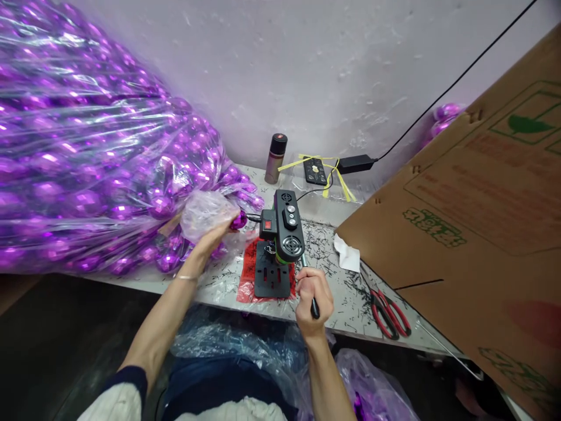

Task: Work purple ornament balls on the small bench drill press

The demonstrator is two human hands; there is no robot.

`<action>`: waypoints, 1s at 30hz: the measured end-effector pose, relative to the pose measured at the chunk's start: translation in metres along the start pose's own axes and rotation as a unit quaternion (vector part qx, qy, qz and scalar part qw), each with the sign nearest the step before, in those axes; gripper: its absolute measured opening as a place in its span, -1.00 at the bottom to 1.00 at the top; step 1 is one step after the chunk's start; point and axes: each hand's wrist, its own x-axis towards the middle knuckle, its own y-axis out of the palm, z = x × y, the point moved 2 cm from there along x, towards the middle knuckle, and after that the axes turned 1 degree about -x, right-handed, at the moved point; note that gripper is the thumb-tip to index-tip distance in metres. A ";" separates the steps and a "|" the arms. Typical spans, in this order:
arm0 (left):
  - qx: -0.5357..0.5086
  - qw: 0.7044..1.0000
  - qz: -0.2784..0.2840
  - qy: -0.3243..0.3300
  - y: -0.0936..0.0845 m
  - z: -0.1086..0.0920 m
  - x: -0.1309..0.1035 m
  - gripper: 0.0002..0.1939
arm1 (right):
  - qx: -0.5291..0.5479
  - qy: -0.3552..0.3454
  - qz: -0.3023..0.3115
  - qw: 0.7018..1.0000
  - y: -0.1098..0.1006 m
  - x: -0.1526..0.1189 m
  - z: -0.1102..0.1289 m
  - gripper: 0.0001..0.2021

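Note:
My right hand (314, 297) is wrapped around the black-tipped lever (315, 310) of a small black bench machine (289, 225). The machine has round vents, knobs and a red switch on its side, and a slotted base plate (272, 286). To its left, my left hand (221, 231) is closed with a shiny purple ball (239, 220) at its fingertips; some of the fingers are hidden. Crumpled clear plastic (205, 215) lies against that hand. Behind it bulges a big clear bag full of purple balls (109, 158).
Red plastic (248, 275) lies under the machine. Black scraps litter the white table (326, 292). Red-handled scissors (390, 313) and white paper (347, 254) lie beside a large cardboard box (473, 216). A spray can (276, 158), phone (315, 171) and power adapter (355, 164) are along the wall.

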 end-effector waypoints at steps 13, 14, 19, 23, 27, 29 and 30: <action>-0.208 0.962 0.059 -0.168 0.008 0.049 -0.120 -0.58 | -0.014 0.006 -0.001 1.000 -0.002 0.006 0.003 -0.72; -0.207 0.959 0.057 -0.183 0.011 0.054 -0.122 -0.60 | -0.016 0.006 0.000 1.000 -0.002 0.007 0.004 -0.72; -0.240 0.937 0.044 -0.251 0.017 0.069 -0.127 -0.72 | -0.019 0.007 0.006 1.000 -0.004 0.009 0.005 -0.72; -0.265 0.923 0.056 -0.274 0.019 0.072 -0.129 -0.64 | -0.018 0.014 0.002 1.000 -0.004 0.009 0.004 -0.72; -0.259 0.923 0.058 -0.279 0.019 0.076 -0.132 -0.64 | -0.018 0.018 -0.001 1.000 -0.003 0.008 0.003 -0.77; -0.239 0.933 0.061 -0.263 0.019 0.076 -0.135 -0.66 | -0.010 0.032 -0.003 0.999 -0.003 0.006 0.000 -0.91; -0.224 0.941 0.065 -0.247 0.019 0.075 -0.137 -0.65 | -0.004 0.041 -0.008 0.999 -0.003 0.005 -0.002 -0.85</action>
